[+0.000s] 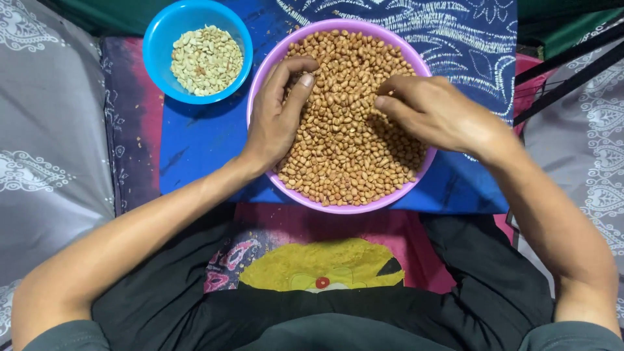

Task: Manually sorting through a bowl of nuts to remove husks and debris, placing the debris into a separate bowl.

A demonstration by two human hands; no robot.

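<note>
While the person sits cross-legged over a patterned blue cloth (201, 140), the head camera looks straight down on a purple bowl (263, 71) heaped with brown-skinned peanuts (348, 140). Both hands are in that bowl. The left hand (279, 110) lies over the bowl's left rim with its wrist outside, the fingers curled and the thumb pressed toward them at the top of the heap; it looks pinched on a nut or two, but what it holds is hidden by the fingers. The right hand (432, 110) comes in from the right rim, knuckles up, fingers bent down into the peanuts; whether it grasps any I cannot tell. The two hands are near each other but apart, with bare nuts between them. Just beside the purple bowl, up and to the left on the same cloth, stands a smaller blue bowl (159, 39) holding pale, skinned peanuts (207, 60). Grey patterned cushions (45, 130) flank both sides.
</note>
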